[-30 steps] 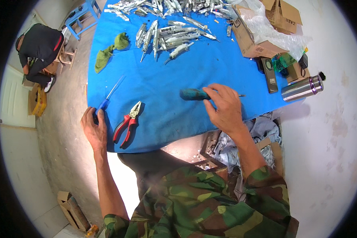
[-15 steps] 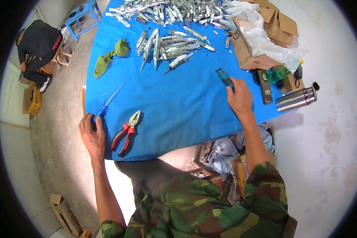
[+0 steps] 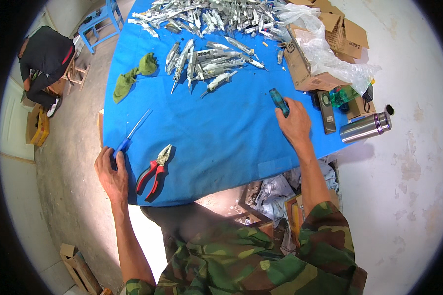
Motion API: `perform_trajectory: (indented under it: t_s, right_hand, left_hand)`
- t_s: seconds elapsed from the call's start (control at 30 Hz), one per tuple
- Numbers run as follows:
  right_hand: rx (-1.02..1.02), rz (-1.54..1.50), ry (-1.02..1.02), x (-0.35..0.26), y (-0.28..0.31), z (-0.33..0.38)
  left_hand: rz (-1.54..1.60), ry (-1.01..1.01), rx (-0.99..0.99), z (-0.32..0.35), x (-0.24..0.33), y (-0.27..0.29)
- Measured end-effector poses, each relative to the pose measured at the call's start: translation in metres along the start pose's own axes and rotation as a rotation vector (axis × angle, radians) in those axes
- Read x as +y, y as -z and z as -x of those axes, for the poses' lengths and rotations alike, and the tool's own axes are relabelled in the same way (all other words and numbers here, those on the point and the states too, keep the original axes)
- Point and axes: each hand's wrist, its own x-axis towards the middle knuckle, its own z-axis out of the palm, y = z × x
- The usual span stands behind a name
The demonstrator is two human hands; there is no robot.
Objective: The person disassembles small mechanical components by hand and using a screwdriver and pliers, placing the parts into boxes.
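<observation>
My right hand (image 3: 295,123) grips a teal-handled tool (image 3: 279,101) over the right part of the blue sheet (image 3: 221,142). My left hand (image 3: 112,169) rests at the sheet's near left edge, its fingers on the handle of a blue screwdriver (image 3: 132,132). Red-handled pliers (image 3: 155,169) lie just right of that hand. A heap of silvery metal parts (image 3: 206,19) covers the far end of the sheet, and a smaller group (image 3: 202,64) lies nearer the middle.
Green rags (image 3: 133,73) lie at the sheet's left. Cardboard boxes with plastic wrap (image 3: 320,54), a steel flask (image 3: 364,127) and a dark flat device (image 3: 326,112) sit at the right. A person in black (image 3: 44,59) crouches far left beside a blue stool (image 3: 101,19).
My right hand has carried the teal-handled tool from the sheet's middle up and to the right. My left hand has stayed by the blue screwdriver.
</observation>
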Motion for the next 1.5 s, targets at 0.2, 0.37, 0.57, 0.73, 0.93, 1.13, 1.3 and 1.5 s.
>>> perform_trajectory:
  t_s: [0.2, 0.37, 0.57, 0.73, 0.93, 1.13, 1.3, 1.5]
  right_hand:
    - [0.106, -0.151, 0.024, -0.004, -0.004, -0.005]
    - [0.095, -0.319, 0.173, -0.045, -0.012, -0.009]
    - [0.052, -0.31, 0.481, -0.101, -0.041, -0.037]
    - [0.045, -0.239, 0.552, -0.116, -0.068, -0.059]
    - [-0.067, -0.108, 0.588, -0.12, -0.083, -0.071]
    - [-0.013, -0.107, 0.697, -0.117, -0.071, -0.072]
    - [-0.073, -0.232, 0.614, -0.123, -0.04, -0.048]
    - [-0.466, -0.929, 0.015, -0.149, 0.014, 0.025]
  left_hand:
    - [-0.026, -0.065, 0.023, -0.002, -0.009, -0.003]
    - [-0.012, -0.101, 0.037, -0.003, -0.011, -0.006]
    - [0.005, -0.08, 0.032, -0.002, -0.004, 0.0]
    - [-0.008, -0.084, 0.032, -0.002, -0.001, 0.0]
    - [-0.011, -0.055, 0.018, -0.001, 0.0, 0.003]
    - [0.01, -0.049, 0.019, -0.001, 0.002, 0.003]
    - [0.034, -0.06, 0.042, 0.0, 0.003, 0.004]
    - [0.024, -0.082, 0.05, 0.001, -0.001, 0.004]
